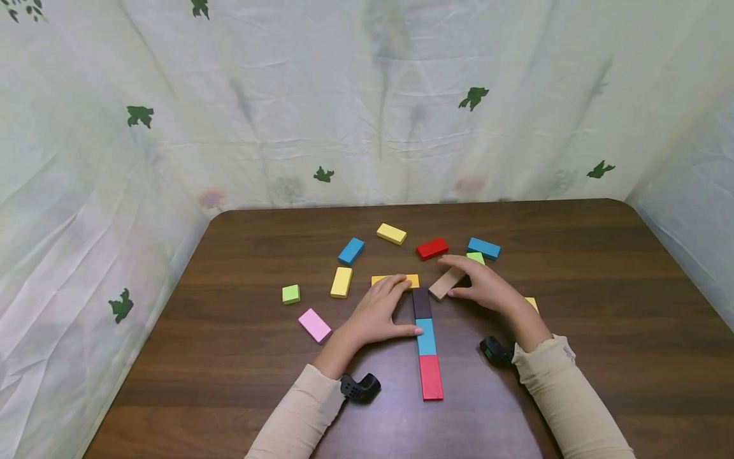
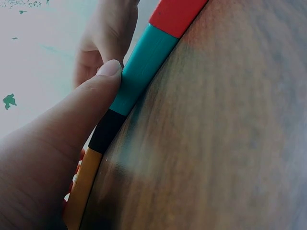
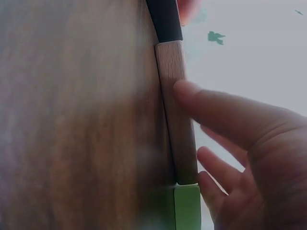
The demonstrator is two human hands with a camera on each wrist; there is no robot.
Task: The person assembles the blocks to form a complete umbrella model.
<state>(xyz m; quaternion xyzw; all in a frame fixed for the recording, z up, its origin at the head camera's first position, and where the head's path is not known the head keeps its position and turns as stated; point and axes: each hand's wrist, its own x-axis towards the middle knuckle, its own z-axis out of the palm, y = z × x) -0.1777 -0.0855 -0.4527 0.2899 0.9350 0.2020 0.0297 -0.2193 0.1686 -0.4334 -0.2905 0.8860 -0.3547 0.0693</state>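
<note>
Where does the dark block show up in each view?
Head: dark block just right of centre, below mid-height.
Left wrist: left of centre, slightly below mid-height.
Right wrist: top, near centre, cut by the edge.
Shared landmark: pale curtain with green shapes.

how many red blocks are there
2: the near red block adjoins the light blue block; the far red block lies between a yellow block and a blue block. Others may be hidden.

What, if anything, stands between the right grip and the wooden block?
Nothing visible: the right grip is at the wooden block, thumb touching its side. The green block beyond its far end isn't between them.
</note>
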